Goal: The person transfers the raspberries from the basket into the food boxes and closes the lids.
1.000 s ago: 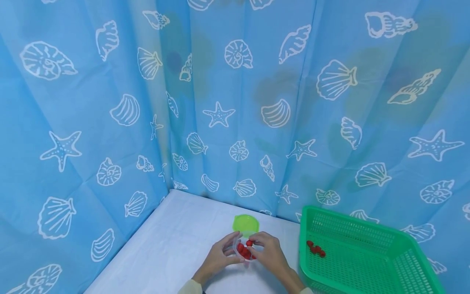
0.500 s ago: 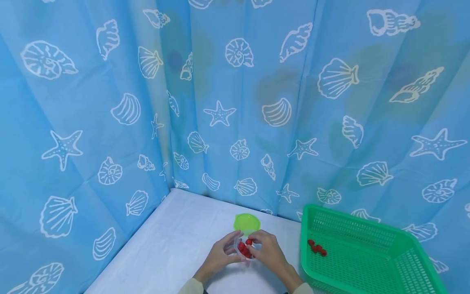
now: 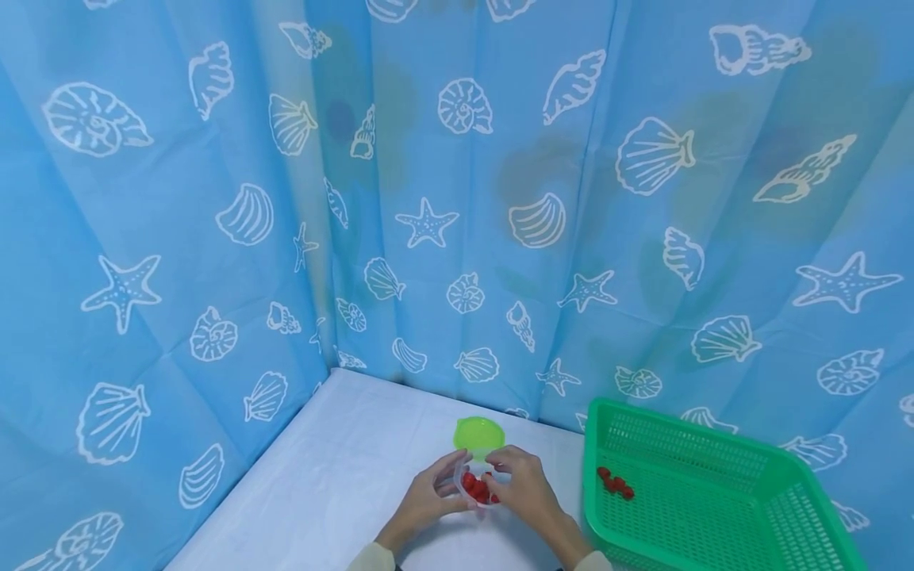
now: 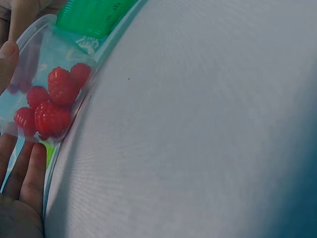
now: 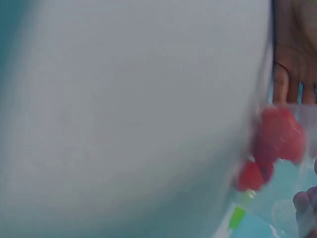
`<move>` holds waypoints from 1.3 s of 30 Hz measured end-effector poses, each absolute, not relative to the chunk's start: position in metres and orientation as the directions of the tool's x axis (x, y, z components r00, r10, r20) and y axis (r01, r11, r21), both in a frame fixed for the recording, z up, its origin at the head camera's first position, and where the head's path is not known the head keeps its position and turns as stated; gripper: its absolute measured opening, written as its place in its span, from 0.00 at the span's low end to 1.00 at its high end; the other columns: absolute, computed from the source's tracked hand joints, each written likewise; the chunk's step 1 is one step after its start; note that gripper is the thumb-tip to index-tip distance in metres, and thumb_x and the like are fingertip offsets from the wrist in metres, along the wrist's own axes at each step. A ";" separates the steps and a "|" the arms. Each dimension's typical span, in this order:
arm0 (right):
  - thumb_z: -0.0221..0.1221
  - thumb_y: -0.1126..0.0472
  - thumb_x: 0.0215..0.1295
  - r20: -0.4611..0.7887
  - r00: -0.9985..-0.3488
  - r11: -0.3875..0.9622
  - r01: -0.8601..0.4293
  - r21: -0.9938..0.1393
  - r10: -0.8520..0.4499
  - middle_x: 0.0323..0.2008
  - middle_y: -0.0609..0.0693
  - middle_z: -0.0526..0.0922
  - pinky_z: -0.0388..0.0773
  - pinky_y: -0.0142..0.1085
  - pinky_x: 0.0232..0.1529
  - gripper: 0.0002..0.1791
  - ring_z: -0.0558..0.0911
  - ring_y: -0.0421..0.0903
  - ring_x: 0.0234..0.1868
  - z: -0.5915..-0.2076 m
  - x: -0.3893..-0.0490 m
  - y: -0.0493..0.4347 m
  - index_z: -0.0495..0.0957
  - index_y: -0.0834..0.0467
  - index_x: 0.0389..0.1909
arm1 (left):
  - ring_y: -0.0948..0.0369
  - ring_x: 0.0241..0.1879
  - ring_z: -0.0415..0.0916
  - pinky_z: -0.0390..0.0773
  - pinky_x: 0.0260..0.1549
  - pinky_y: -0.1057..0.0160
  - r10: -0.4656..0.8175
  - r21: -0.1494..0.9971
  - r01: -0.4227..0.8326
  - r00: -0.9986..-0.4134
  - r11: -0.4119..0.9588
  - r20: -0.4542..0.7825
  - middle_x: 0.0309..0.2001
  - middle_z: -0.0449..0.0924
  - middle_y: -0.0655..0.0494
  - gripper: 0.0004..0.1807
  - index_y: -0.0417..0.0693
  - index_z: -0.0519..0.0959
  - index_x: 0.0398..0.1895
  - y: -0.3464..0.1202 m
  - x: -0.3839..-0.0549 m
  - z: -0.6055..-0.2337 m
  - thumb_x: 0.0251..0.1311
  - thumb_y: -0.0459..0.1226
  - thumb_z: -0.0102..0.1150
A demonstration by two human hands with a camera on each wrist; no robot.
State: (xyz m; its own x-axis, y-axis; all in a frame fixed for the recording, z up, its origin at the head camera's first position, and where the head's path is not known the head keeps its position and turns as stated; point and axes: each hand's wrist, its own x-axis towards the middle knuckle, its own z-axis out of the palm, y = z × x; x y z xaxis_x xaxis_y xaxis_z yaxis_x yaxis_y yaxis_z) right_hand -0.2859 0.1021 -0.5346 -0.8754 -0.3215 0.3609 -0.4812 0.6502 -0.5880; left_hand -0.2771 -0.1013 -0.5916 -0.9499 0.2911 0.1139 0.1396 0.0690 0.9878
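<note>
A clear plastic tub (image 3: pixel 462 493) with several raspberries (image 4: pixel 52 116) in it is tilted so that its opening shows in the head view. My left hand (image 3: pixel 421 500) grips the tub from the left, thumb on the near side and fingers round the far side. In the left wrist view these fingers (image 4: pixel 34 173) meet the tub's wall. Over the tub's right side is my right hand (image 3: pixel 527 488), thumb and forefinger bent above the opening with a gap between them. No raspberry shows between their tips. Its other fingers (image 5: pixel 281 84) touch the tub in the right wrist view.
Just behind the tub a light green lid (image 3: pixel 478 434) lies on the white tabletop (image 3: pixel 343 460). To the right stands a green mesh basket (image 3: pixel 714 507), with several more raspberries (image 3: pixel 614 484) by its left wall. A blue shell-print curtain (image 3: pixel 428 277) encloses the back and left.
Earlier the right thumb and forefinger held a raspberry over the tub's opening; now it has left their tips, with red showing lower in the tub. The left hand and tub have hardly moved.
</note>
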 end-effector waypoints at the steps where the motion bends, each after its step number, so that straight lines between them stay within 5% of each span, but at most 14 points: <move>1: 0.70 0.60 0.57 0.371 -0.876 0.647 -0.479 -0.593 -0.308 0.41 0.46 0.84 0.84 0.35 0.42 0.13 0.85 0.43 0.41 -0.531 -0.286 0.103 0.85 0.57 0.44 | 0.50 0.66 0.66 0.74 0.58 0.56 0.287 0.988 0.133 -0.952 0.074 0.106 0.68 0.68 0.54 0.44 0.51 0.63 0.72 -0.101 -0.277 -0.592 0.52 0.42 0.73; 7: 0.70 0.64 0.56 0.439 -0.877 0.610 -0.458 -0.647 -0.193 0.39 0.44 0.84 0.83 0.34 0.42 0.11 0.85 0.40 0.42 -0.505 -0.290 0.116 0.85 0.54 0.41 | 0.51 0.66 0.66 0.74 0.58 0.54 0.258 0.988 0.100 -0.964 0.121 0.066 0.67 0.69 0.57 0.44 0.57 0.65 0.71 -0.098 -0.277 -0.592 0.49 0.47 0.74; 13: 0.69 0.68 0.56 0.525 -0.843 0.513 -0.503 -0.695 -0.116 0.38 0.50 0.85 0.84 0.38 0.41 0.10 0.85 0.47 0.41 -0.471 -0.300 0.144 0.85 0.58 0.39 | 0.50 0.67 0.65 0.73 0.59 0.54 0.274 0.988 0.125 -0.957 0.086 0.097 0.67 0.69 0.55 0.44 0.53 0.64 0.72 -0.099 -0.276 -0.590 0.51 0.43 0.74; 19: 0.66 0.68 0.60 0.578 -0.813 0.472 -0.540 -0.697 -0.078 0.38 0.54 0.86 0.84 0.31 0.39 0.07 0.85 0.50 0.40 -0.450 -0.317 0.188 0.85 0.61 0.39 | 0.51 0.67 0.65 0.72 0.60 0.54 0.289 0.987 0.152 -0.948 0.044 0.133 0.67 0.69 0.53 0.45 0.47 0.63 0.72 -0.100 -0.275 -0.591 0.51 0.38 0.74; 25: 0.65 0.62 0.63 0.519 -0.853 0.557 -0.456 -0.694 -0.052 0.39 0.54 0.87 0.81 0.26 0.39 0.09 0.85 0.49 0.41 -0.442 -0.328 0.226 0.85 0.61 0.42 | 0.52 0.67 0.65 0.73 0.59 0.56 0.284 0.987 0.148 -0.950 0.056 0.127 0.67 0.70 0.54 0.45 0.48 0.63 0.72 -0.100 -0.276 -0.591 0.50 0.38 0.74; 39: 0.61 0.57 0.68 0.206 -0.977 0.613 -0.192 -0.767 -0.047 0.43 0.60 0.84 0.82 0.46 0.43 0.17 0.83 0.53 0.43 -0.474 -0.339 0.290 0.81 0.67 0.49 | 0.50 0.67 0.65 0.73 0.58 0.52 0.275 0.992 0.095 -0.959 0.087 0.068 0.67 0.69 0.55 0.44 0.53 0.64 0.72 -0.098 -0.277 -0.588 0.50 0.42 0.74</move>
State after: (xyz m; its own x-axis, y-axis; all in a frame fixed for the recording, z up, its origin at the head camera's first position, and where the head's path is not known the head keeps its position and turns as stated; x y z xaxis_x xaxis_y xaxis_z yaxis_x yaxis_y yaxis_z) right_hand -0.3389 0.2900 -0.4743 -0.9773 -0.0471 0.2064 -0.1915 0.6125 -0.7669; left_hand -0.2772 -0.0977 -0.5882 -0.9590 0.2752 0.0675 0.0949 0.0874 0.9916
